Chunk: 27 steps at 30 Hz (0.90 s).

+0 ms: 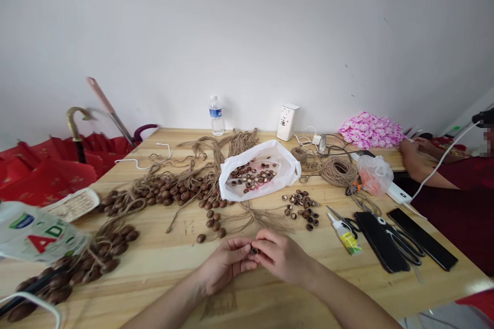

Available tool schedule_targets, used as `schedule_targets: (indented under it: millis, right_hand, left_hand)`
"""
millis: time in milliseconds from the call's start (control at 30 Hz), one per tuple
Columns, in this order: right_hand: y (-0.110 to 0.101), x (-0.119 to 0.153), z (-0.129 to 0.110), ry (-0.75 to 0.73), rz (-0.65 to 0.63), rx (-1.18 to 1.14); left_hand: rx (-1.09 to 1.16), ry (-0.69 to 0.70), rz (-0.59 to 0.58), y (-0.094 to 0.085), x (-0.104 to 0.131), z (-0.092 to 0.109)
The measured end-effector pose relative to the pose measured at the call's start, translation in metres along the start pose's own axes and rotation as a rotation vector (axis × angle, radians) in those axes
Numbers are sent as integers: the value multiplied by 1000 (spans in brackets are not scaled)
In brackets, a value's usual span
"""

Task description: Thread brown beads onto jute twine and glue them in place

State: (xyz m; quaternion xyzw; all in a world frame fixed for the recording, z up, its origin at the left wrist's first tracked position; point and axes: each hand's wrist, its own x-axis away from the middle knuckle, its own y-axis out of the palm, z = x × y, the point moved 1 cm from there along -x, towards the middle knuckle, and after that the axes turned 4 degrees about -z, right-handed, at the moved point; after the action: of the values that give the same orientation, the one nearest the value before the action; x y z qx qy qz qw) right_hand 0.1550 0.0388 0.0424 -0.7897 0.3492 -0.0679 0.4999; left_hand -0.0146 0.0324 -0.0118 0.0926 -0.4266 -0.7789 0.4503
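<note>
My left hand and my right hand meet above the near middle of the table. Between their pinched fingertips is a small dark nut shell, mostly covered by the fingers. Just beyond them, strands of twine lie fanned out, with several round brown nuts at their left. Farther back, an open white plastic bag holds many cut shell halves. To its right lies a loose group of shell halves. A large heap of nuts tied on twine spreads to the left.
At right lie a glue bottle, scissors, two black phones and a twine coil. A water bottle stands by the wall; a large white bottle is at left. Another person's arm rests at the right.
</note>
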Motion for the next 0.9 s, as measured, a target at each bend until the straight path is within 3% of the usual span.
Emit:
schedule_targets:
  millis: [733, 900]
  right_hand:
    - [7, 0, 4, 19, -33, 33]
    - [8, -1, 1, 39, -35, 22]
  left_hand:
    - [-90, 61, -47, 1, 0, -4]
    - [-204, 101, -40, 3, 0, -6]
